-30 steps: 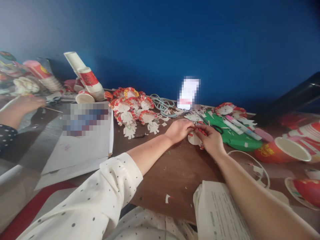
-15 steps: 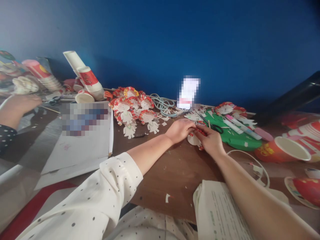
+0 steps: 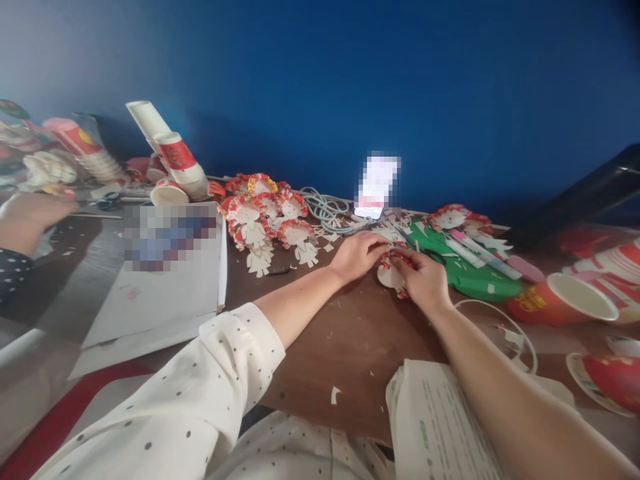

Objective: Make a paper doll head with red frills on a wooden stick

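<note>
Over the brown table, my left hand (image 3: pixel 356 259) and my right hand (image 3: pixel 427 279) meet at one small paper lion (image 3: pixel 389 277). It has a pale round face and a red-and-white looped rim, partly hidden by my fingers. My right thumb and fingers pinch its right side. My left thumb and index finger close at its upper left edge. Left of my hands lies a pile of similar paper lions (image 3: pixel 253 217) with white cut-out bodies. Black-handled scissors (image 3: pixel 434 257) lie just behind my right hand.
A phone (image 3: pixel 376 187) leans by the blue wall, with a coiled cable (image 3: pixel 323 208) beside it. Green paper (image 3: pixel 480 283) holds pens (image 3: pixel 493 257). Paper cups (image 3: pixel 183 160) stand back left; an orange cup (image 3: pixel 565 297) lies right. Another person's hand (image 3: pixel 43 210) works at far left.
My fingers have shifted slightly on the paper lion, and more of its pale face shows. My right hand has turned a little. At far left the other person's hand has moved slightly.
</note>
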Available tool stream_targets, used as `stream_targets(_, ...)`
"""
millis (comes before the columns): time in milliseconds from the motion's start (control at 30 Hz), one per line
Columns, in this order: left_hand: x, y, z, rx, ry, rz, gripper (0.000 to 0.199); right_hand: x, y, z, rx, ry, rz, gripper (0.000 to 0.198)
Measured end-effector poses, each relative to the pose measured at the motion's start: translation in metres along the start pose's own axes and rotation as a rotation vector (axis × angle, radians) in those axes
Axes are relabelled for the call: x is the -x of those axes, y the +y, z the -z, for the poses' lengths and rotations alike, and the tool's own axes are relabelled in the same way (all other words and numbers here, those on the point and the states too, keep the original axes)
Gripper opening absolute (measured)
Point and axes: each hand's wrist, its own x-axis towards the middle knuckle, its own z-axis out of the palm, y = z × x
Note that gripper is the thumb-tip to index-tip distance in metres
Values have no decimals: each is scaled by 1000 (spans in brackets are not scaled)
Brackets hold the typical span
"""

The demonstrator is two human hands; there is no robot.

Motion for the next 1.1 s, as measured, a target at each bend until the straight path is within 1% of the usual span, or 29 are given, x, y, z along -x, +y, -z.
stream_targets(67,0,0,1,20,-11,68,18,0,-1,1,12,10,-15,37)
stream_targets(133,0,0,1,39,-56,109,21,0,-1,1,23,22,-31,38)
stream_targets(267,1,4,1,49,-167,132,24,0,0,2,8,31,-41,38)
stream_targets(367,2,5,1,14,-209,134,24,-1,3,1,-3,24,-28,38)
stream_targets(533,1,3,1,-47,-198,121,20,0,3,0,-11,-11,-10,38)
stream_targets(700,2,3,0,-78,-178,66,17,0,4,-1,-46,-28,-3,38)
stream_targets(1100,4,2,-1,-136,-145,3,17,1,2,1,-24,-55,25,39)
